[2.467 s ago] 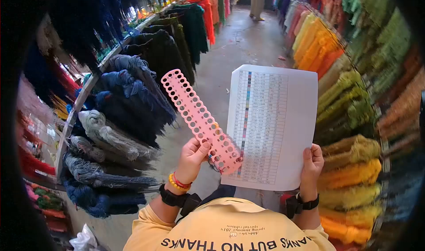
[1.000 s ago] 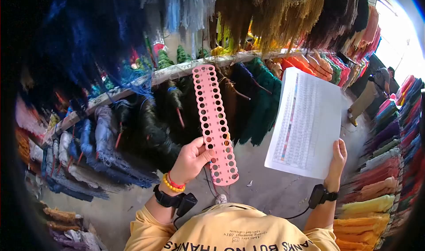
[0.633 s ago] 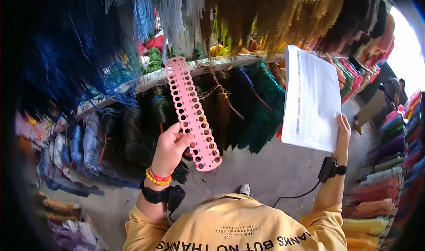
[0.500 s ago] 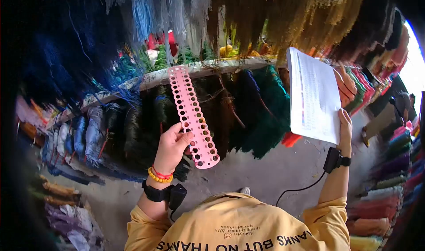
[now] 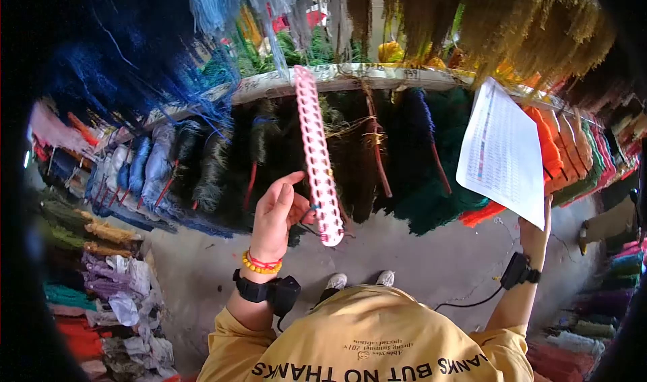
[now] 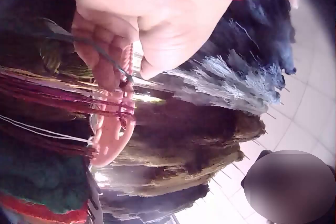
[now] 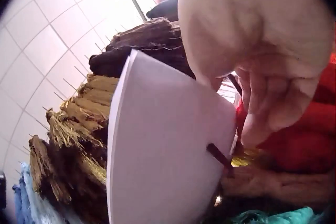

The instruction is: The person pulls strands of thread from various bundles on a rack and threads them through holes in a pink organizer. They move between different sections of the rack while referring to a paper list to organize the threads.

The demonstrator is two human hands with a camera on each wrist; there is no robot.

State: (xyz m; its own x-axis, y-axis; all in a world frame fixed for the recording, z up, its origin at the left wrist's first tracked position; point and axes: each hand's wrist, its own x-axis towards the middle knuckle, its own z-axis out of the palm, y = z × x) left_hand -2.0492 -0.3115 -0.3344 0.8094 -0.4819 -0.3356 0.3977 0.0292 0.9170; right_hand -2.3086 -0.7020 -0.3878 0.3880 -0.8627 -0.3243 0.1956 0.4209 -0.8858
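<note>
My left hand holds a long pink thread holder with rows of round holes. It stands almost upright, seen at a slant. In the left wrist view, curled fingers and thumb are at the holder, and dark red and white threads run from its holes. A printed colour chart on white paper is in my right hand, gripped near its lower right corner and mostly hiding that hand. The right wrist view shows the blank back of the paper beside the right hand.
Skeins of dark green and brown yarn hang on rods under a pale rail straight ahead. Blue yarn hangs above at the left. More skeins and plastic bags lie at the lower left. Another person's leg shows at the right.
The view has swung from the aisle round to face the rack. The thread holder has turned more edge-on, with the left thumb lifted off its face. The paper has shifted right and tilted.
</note>
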